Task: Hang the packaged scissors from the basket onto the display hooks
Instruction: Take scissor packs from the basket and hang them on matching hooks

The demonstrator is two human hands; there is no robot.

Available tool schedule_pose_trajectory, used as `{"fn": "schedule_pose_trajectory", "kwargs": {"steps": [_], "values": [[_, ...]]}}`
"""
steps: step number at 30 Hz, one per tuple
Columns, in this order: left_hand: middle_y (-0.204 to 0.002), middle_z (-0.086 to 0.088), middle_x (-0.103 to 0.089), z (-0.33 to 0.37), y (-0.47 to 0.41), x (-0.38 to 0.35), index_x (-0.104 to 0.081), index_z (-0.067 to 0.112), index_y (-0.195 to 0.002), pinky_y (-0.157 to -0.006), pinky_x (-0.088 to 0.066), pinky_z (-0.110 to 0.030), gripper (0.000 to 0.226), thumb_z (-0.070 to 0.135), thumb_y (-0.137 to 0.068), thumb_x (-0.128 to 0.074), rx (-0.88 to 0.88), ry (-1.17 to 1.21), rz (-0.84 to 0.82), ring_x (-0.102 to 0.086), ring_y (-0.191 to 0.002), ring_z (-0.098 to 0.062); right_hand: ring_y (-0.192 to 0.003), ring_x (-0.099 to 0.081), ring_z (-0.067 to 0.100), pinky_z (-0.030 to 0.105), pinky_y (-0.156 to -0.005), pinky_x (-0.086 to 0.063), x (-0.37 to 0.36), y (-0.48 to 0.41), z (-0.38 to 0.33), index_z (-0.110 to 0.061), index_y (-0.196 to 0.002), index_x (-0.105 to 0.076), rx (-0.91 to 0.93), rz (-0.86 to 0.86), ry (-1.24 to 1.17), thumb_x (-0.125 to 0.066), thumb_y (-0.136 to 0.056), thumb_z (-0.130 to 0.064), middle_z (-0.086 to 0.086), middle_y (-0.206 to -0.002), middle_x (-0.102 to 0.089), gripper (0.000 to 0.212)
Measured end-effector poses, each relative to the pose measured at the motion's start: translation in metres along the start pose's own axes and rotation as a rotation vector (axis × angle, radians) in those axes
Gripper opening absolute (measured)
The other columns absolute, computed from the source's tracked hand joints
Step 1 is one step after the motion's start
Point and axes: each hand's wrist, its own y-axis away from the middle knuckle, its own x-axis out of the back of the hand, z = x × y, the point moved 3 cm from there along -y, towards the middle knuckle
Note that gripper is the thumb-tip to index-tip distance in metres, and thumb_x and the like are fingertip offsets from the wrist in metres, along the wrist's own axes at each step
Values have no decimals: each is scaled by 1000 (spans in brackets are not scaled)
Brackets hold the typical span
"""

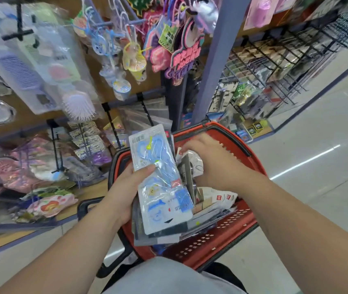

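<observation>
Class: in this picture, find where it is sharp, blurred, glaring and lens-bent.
Head view: the blue scissors pack in the left hand is sharpest; hanging goods at far left smear with blur; a light streak glares on the floor; the wide lens tilts the blue shelf post.

Red basket, black rim, its near wall dotted with rows of small slots. Above it, packaged scissors: pale blue scissors on a white card, a neon yellow-green tie, a small red corner label. Just right, a white packet with a grey item. Far left, a lilac comb and a white-bristled brush. Far centre, a yellow cup and a pink sign. Blue-grey post; black wire rack to the right. Pink patterned pouches at left. Pale grey floor.
</observation>
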Motion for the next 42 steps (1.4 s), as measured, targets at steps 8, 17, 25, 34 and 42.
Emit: {"fn": "schedule_pose_trajectory", "kwargs": {"steps": [8, 17, 25, 34, 42], "values": [[-126, -10, -77, -7, -1, 1, -59, 24, -139, -97, -57, -54, 59, 30, -82, -75, -20, 39, 14, -76, -110, -33, -131, -62, 32, 56, -93, -59, -87, 32, -1, -51, -144, -55, -451, -198, -1391, -40, -113, -37, -4, -141, -66, 37], [-117, -8, -80, -14, -4, 4, -61, 26, -138, -77, -64, -46, 57, 37, -83, -69, -22, 125, 98, -79, -99, -28, -103, -68, 15, 30, -78, -56, -95, 21, 0, -25, -129, -64, -575, 220, -1545, -76, -91, -6, 1, -126, -66, 45], [-120, -12, -78, -12, 15, -10, -61, 22, -141, -69, -66, -42, 59, 37, -84, -68, -39, 160, 113, -79, -99, -29, -101, -71, 26, 35, -95, -53, -70, 15, 12, -9, -103, -80, -468, 161, -1506, -85, -83, -28, 11, -107, -78, 28], [-125, -13, -77, -30, 38, -28, -65, 23, -137, -70, -66, -41, 55, 37, -84, -68, -64, 204, 216, -79, -102, -30, -93, -78, 31, 38, -71, -63, -77, 25, 50, -26, -138, -55, -554, 268, -1440, -74, -87, 10, 17, -114, -76, 66], [-99, -9, -82, -27, 62, -24, -72, 22, -117, -55, -64, -37, 37, 44, -89, -61, -80, 341, 285, -81, -79, -24, -94, -77, 32, 44, -75, -64, -78, 38, 60, -16, -151, -47, -505, 135, -1506, -66, -91, 12, 18, -121, -75, 69]]}}
